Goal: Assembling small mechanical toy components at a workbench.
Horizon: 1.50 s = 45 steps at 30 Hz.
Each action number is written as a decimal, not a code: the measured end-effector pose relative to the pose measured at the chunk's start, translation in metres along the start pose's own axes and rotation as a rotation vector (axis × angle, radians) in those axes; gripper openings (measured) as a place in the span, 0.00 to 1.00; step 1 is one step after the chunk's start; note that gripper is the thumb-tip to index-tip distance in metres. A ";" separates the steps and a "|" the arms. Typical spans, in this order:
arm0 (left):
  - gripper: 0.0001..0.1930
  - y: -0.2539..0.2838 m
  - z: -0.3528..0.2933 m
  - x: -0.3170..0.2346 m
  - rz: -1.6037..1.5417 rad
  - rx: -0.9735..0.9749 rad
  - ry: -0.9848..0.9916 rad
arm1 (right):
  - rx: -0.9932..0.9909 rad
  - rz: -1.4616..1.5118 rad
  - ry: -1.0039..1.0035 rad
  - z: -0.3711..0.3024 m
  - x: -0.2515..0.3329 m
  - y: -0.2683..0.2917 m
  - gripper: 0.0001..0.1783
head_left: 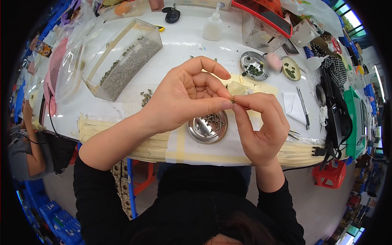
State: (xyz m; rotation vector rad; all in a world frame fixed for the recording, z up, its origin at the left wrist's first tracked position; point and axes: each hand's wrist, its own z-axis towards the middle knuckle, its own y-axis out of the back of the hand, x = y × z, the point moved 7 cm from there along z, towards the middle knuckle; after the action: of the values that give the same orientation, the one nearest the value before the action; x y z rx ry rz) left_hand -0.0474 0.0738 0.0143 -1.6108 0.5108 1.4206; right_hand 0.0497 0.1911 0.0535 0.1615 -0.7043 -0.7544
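My left hand (183,96) and my right hand (264,126) meet fingertip to fingertip over the table. Between the pinched tips is a tiny dark piece (232,101), too small to name. Just below them sits a round shiny metal dish (206,132) with small grey-green bits inside, partly covered by my left hand. A small pile of similar bits (146,98) lies left of my left wrist. Behind my fingers is a pale yellowish lump (239,87), partly hidden.
A clear plastic box (132,57) of small grey pieces stands at back left. Dishes of green pieces, a metal one (253,65) and a cream one (291,68), lie at right. A white squeeze bottle (212,26) stands behind; a pen (303,107) and tweezers (294,134) lie right.
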 end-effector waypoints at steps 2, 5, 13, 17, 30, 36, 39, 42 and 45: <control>0.21 0.000 -0.001 0.000 0.015 -0.003 -0.007 | 0.017 -0.006 -0.004 0.001 0.001 0.000 0.12; 0.17 0.001 -0.001 0.001 0.039 -0.008 -0.026 | 0.012 -0.017 -0.016 0.000 0.001 0.000 0.10; 0.08 -0.003 -0.004 0.002 0.040 -0.015 0.098 | -0.034 -0.065 0.021 -0.001 0.004 0.003 0.10; 0.08 -0.002 -0.005 0.001 0.139 -0.052 -0.059 | -0.031 -0.058 0.024 0.000 0.005 0.002 0.10; 0.11 -0.020 -0.020 -0.038 1.002 -0.108 -0.761 | 0.012 -0.022 -0.060 -0.001 0.000 -0.002 0.09; 0.11 -0.022 -0.020 -0.039 1.062 -0.122 -0.798 | -0.022 -0.017 -0.032 -0.002 0.001 0.001 0.10; 0.11 -0.022 -0.020 -0.037 1.041 -0.127 -0.772 | -0.018 -0.030 0.016 -0.001 0.003 -0.001 0.10; 0.09 -0.016 -0.016 -0.033 0.927 -0.123 -0.645 | -0.007 -0.029 0.036 -0.001 0.002 -0.001 0.12; 0.07 -0.005 -0.011 -0.022 0.691 -0.102 -0.463 | -0.001 -0.022 0.031 -0.002 0.001 -0.001 0.14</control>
State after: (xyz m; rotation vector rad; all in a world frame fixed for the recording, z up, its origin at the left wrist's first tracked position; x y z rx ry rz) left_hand -0.0429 0.0617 0.0355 -1.1515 0.7633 2.2874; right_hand 0.0511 0.1892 0.0519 0.1796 -0.6742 -0.7714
